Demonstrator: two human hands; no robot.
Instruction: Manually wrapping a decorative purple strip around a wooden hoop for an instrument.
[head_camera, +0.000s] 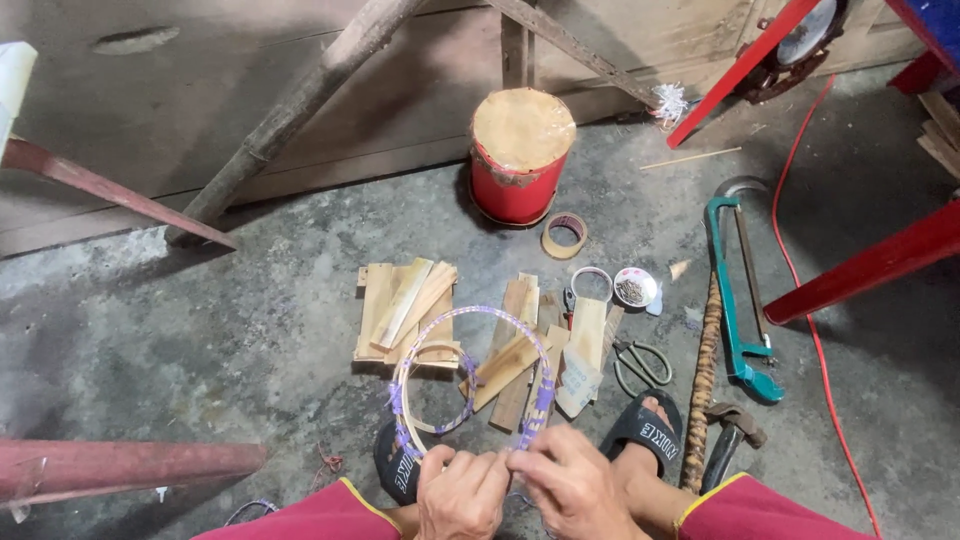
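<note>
Behind both hands (520, 488), hoop's (470, 372) near rim.

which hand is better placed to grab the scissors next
Right, probably. The scissors lie on the floor to the right of the wood pieces, ahead of the right hand. The left hand is farther away, and both hands grip the purple-wrapped hoop.

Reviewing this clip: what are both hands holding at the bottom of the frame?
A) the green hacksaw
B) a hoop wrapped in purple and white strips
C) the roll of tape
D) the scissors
B: the left hand and right hand pinch the lower edge of the purple-wrapped hoop, which rises over the wooden slats.
</note>
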